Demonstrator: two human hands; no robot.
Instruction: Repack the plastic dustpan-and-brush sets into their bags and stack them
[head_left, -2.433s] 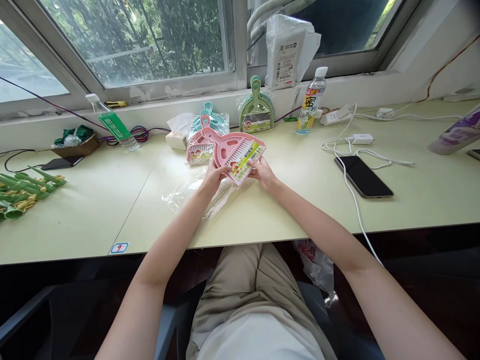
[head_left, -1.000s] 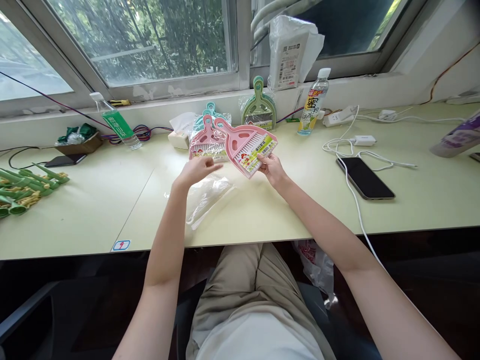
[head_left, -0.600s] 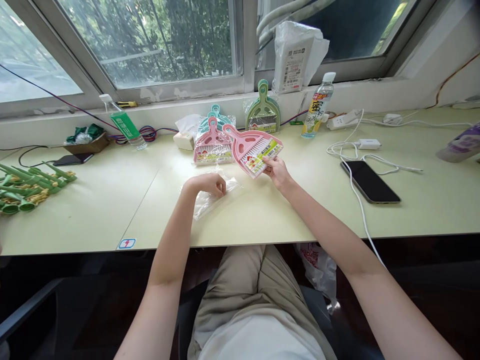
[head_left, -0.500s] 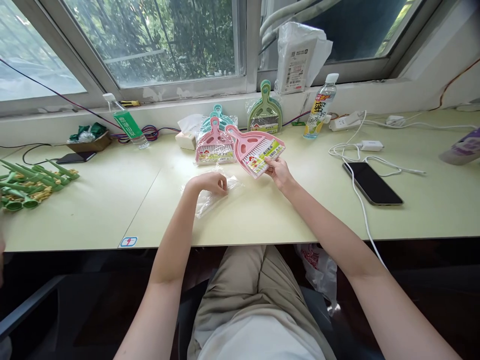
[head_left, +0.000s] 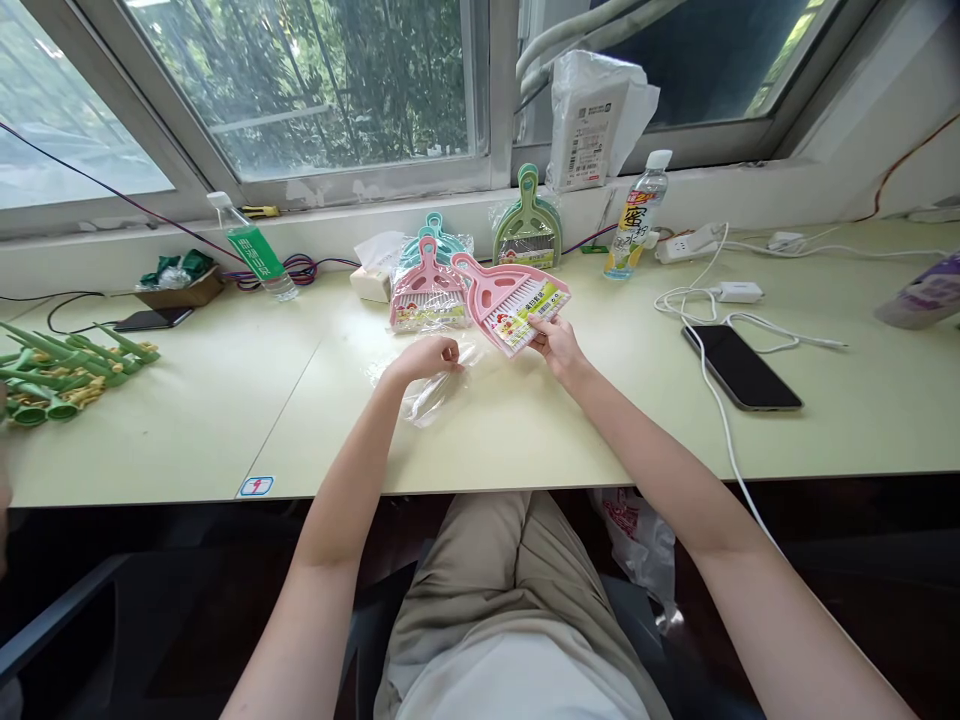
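Observation:
My right hand (head_left: pixel 556 342) grips the lower right corner of a pink dustpan and brush set (head_left: pixel 511 302), tilted above the table with its printed label facing me. Closed over a clear plastic bag (head_left: pixel 435 395), my left hand (head_left: pixel 431 358) pinches the crumpled film near the table top. Just behind, another pink dustpan and brush set (head_left: pixel 429 290) leans in clear wrapping against a teal dustpan set (head_left: pixel 435 235). A green dustpan set (head_left: pixel 529 225) stands against the sill to their right.
A green-labelled bottle (head_left: pixel 256 245) and a small box (head_left: pixel 184 290) are at back left, with green plastic stems (head_left: pixel 67 370) nearer. On the right are a drink bottle (head_left: pixel 637 220), a black phone (head_left: pixel 742 368) and white cables (head_left: pixel 709 345). A tissue pack (head_left: pixel 375 270) sits behind.
My left hand has shifted slightly right and away from me with the plastic bag. The pink dustpan set in my right hand stays nearly still.

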